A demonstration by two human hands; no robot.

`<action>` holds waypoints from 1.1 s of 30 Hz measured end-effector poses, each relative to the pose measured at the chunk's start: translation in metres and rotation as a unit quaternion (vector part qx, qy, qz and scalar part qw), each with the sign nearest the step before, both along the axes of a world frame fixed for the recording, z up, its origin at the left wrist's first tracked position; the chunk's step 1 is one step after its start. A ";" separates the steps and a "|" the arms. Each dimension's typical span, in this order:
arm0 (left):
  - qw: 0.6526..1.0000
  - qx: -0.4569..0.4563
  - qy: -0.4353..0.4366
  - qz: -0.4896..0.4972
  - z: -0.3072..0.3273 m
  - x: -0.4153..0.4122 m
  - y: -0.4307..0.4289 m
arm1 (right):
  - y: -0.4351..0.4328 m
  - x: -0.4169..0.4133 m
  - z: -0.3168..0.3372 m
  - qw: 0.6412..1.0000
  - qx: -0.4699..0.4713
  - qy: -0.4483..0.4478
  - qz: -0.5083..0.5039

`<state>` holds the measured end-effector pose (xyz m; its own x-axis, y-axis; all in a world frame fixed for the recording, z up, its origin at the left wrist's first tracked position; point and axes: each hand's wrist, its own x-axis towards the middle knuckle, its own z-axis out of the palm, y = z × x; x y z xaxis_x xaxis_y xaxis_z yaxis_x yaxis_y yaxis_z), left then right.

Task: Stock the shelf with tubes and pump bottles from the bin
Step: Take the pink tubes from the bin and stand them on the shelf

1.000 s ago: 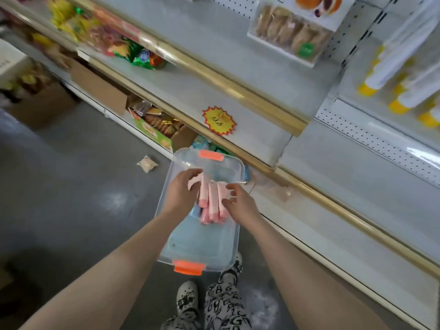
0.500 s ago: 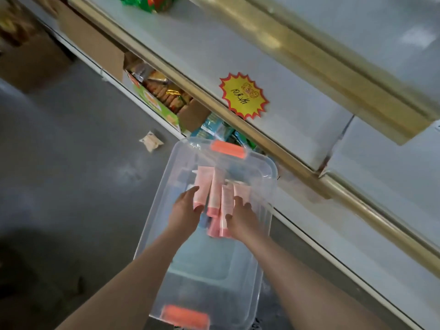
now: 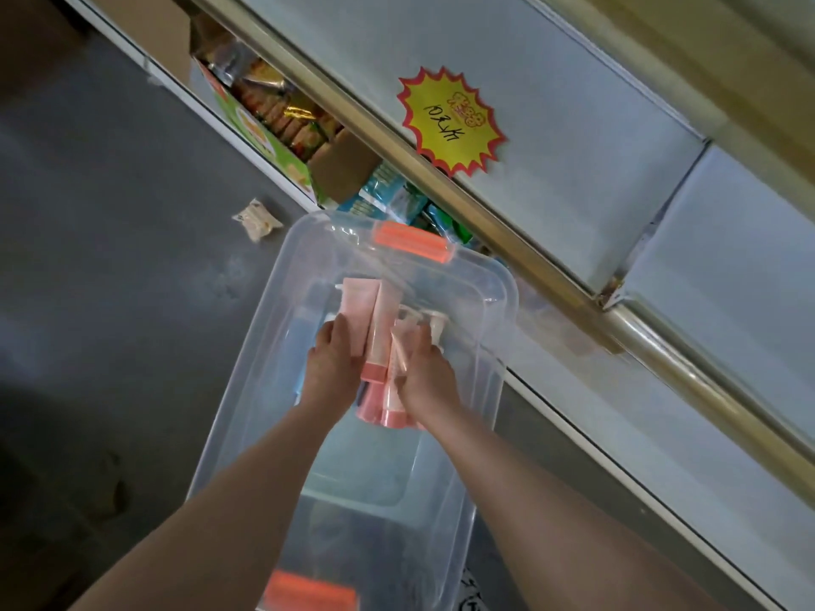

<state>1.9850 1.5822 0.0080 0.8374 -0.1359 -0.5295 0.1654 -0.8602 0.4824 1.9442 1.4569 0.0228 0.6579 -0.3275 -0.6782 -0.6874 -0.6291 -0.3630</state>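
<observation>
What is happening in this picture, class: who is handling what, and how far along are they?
A person reaches into a clear plastic bin on the floor beside a shop shelf. The left hand and right hand together grip a bundle of pink tubes inside the bin. No tubes are on the shelf yet.

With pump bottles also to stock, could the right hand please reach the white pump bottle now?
Probably not yet: the white pump bottle sits beside the right hand, but its grip holds pink tubes.

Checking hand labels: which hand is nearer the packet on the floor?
Left. The left hand sits right of the packet, nearer us; the right hand lies farther right, beyond the tubes.
</observation>
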 end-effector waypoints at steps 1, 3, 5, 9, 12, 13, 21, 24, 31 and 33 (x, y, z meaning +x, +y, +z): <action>1.000 -0.004 0.005 -0.001 0.000 -0.001 0.000 | 0.000 -0.002 -0.002 1.000 0.003 0.005 0.008; 0.999 -0.007 0.033 -0.008 0.001 -0.005 0.000 | 0.000 -0.009 0.000 0.999 0.006 0.000 0.039; 0.998 -0.016 0.064 -0.001 0.006 -0.008 -0.001 | 0.000 -0.015 0.003 0.999 0.009 0.023 0.049; 0.991 -0.054 0.109 0.048 0.018 -0.012 0.003 | 0.004 -0.019 0.015 0.996 0.020 0.081 0.035; 0.973 -0.104 0.146 0.145 0.033 -0.018 0.008 | 0.008 -0.013 0.030 0.991 0.090 0.079 -0.057; 0.967 -0.122 0.150 0.166 0.039 -0.020 0.010 | 0.010 -0.011 0.035 0.985 0.122 0.079 -0.094; 0.939 -0.226 0.140 0.218 0.109 -0.037 0.012 | 0.015 -0.019 0.106 0.949 0.230 0.045 -0.213; 0.941 -0.252 0.117 0.193 0.138 -0.040 0.017 | 0.013 -0.026 0.142 0.947 0.236 0.023 -0.218; 0.949 -0.284 0.071 0.116 0.204 -0.051 0.025 | 0.007 -0.049 0.220 0.958 0.187 -0.072 -0.206; 0.951 -0.290 0.055 0.094 0.224 -0.056 0.027 | 0.007 -0.061 0.242 0.959 0.165 -0.108 -0.203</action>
<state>1.9294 1.6097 0.2323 0.8193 -0.2854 -0.4973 0.3670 -0.4054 0.8372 1.8836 1.4642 0.2646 0.6582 -0.3779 -0.6511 -0.7380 -0.1526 -0.6574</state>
